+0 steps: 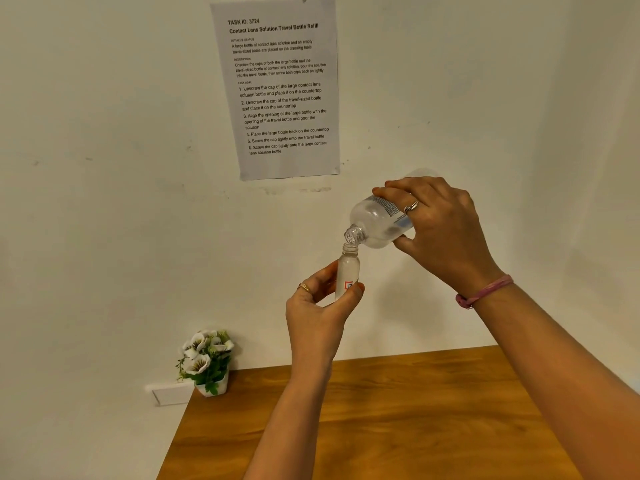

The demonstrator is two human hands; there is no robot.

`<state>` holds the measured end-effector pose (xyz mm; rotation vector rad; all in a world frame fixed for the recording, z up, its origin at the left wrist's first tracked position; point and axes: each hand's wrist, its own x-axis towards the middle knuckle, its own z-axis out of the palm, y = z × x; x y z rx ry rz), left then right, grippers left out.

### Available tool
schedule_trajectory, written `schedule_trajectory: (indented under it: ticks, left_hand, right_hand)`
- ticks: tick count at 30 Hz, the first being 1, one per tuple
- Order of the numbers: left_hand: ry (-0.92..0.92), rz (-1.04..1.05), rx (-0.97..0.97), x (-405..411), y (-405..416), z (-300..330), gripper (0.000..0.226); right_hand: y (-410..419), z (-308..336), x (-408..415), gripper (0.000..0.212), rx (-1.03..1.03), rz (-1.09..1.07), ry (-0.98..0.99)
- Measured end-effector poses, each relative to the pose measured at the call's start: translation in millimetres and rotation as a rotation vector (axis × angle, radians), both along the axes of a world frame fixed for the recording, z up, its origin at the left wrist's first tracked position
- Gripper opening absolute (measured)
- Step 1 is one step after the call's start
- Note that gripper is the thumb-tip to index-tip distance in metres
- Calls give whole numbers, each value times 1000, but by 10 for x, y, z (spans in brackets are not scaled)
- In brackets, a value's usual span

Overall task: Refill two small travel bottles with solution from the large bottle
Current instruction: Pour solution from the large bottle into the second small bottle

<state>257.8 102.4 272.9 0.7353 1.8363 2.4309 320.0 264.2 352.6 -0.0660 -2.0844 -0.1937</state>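
1. Head view: both hands are raised in front of a white wall, above a wooden tabletop (433,410) that fills the lower right of the frame.
2. Left hand (317,306) holds a small travel bottle (349,271) upright; thumb and fingers pinch its lower part, w/ a red-and-white label showing just above the thumb. Cap is off, neck open at the top.
3. Right hand (440,226) grips the large bottle (379,221) around its body, fingers curled over the top and thumb underneath. The bottle is clear, uncapped, tilted neck-down toward the left.
4. The large bottle's mouth sits right over the small bottle's opening, touching or nearly so; can't tell which. Whether liquid is flowing isn't clear.
5. A ring shows on each hand; a pink bracelet (485,291) circles the right wrist.
6. A small pot of white flowers (206,362) stands at the tabletop's far left corner, against the wall.
7. A printed task sheet (278,88) is stuck to the wall above the hands, titled "Contact Lens Solution Travel Bottle Refill".
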Motion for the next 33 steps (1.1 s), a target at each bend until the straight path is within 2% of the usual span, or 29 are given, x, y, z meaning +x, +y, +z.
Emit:
schedule_trajectory:
  ticks: [19,30,33]
  left_hand:
    - [-19,-14,0,43,51,-22,35]
    - [-19,19,-1,241,215,-105,36]
    - [-31,4,-34,319,297,-163,36]
  right_hand:
    - [77,-42,38,61,-73,18,-42]
    - [300,-309,155,70,-458,116,-185]
    - [401,-454,218,74,-633,171,-214]
